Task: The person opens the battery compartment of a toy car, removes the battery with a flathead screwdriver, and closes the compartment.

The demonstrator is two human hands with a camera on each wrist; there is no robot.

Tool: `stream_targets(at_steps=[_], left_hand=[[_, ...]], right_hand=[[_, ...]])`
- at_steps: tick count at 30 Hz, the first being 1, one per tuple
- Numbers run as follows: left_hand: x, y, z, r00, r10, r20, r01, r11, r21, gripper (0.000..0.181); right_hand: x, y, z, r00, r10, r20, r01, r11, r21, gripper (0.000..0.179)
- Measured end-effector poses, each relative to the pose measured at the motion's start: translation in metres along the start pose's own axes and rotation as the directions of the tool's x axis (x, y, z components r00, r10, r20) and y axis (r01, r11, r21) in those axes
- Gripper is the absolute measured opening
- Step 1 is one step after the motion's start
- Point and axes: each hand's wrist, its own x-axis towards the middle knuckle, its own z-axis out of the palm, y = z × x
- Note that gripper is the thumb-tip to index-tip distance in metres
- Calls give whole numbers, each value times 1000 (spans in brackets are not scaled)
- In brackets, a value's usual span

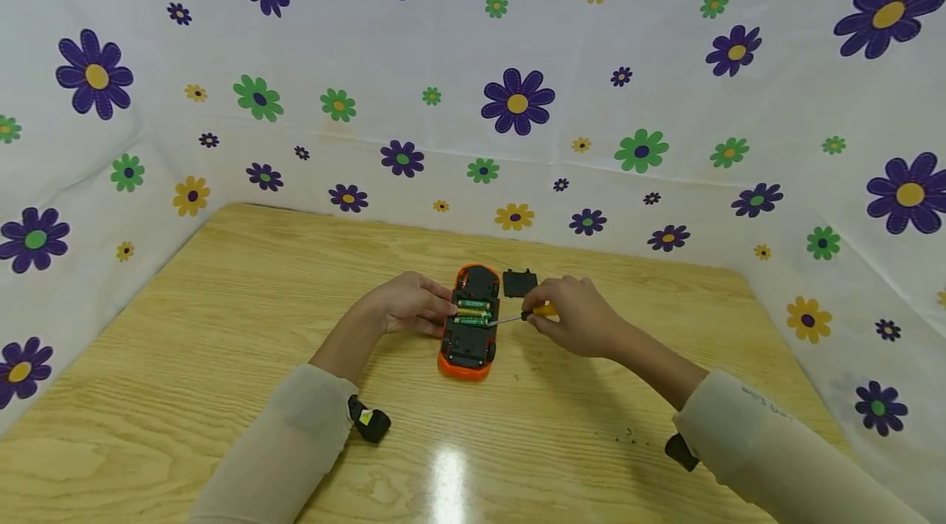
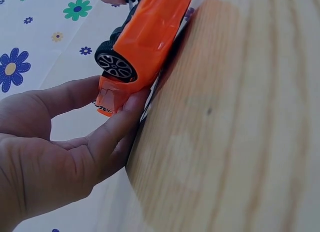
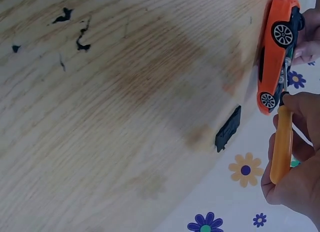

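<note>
An orange toy car (image 1: 463,370) lies upside down on the table, its black underside facing up. Several green batteries (image 1: 473,313) sit side by side in its uncovered compartment. My left hand (image 1: 412,305) grips the car from the left, and in the left wrist view its thumb and fingers pinch the body (image 2: 150,36) near a wheel. A screwdriver (image 3: 282,144) with a yellow handle is held in my right hand (image 1: 580,317). Its thin metal shaft points left, the tip at the right end of the nearest battery. Beyond the car's right side lies a black battery cover (image 1: 521,284).
The wooden table (image 1: 296,261) is bordered by a white cloth (image 1: 443,39) printed with flowers at the back and sides. Small dark specks (image 1: 628,434) are on the tabletop near my right forearm. Black wrist cameras (image 1: 369,423) hang at both sleeves.
</note>
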Motion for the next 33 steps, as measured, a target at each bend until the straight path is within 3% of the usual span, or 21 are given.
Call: stream_targets(at_steps=[11, 19, 26, 33], left_hand=[[-3, 2, 2, 1000, -10, -5, 10, 999, -33, 46], [-3, 2, 2, 1000, -6, 0, 6, 999, -31, 46], [-3, 1, 1, 1000, -8, 2, 8, 999, -32, 46], [-4, 2, 0, 1000, -14, -3, 14, 999, -36, 48]], right_hand=[[-2, 5, 1, 1000, -16, -5, 16, 1000, -3, 11], [-6, 7, 1, 999, -10, 38, 10, 1000, -12, 18], [-7, 7, -2, 997, -11, 74, 15, 998, -63, 14], [-10, 8, -8, 986, 68, 152, -61, 997, -51, 12]])
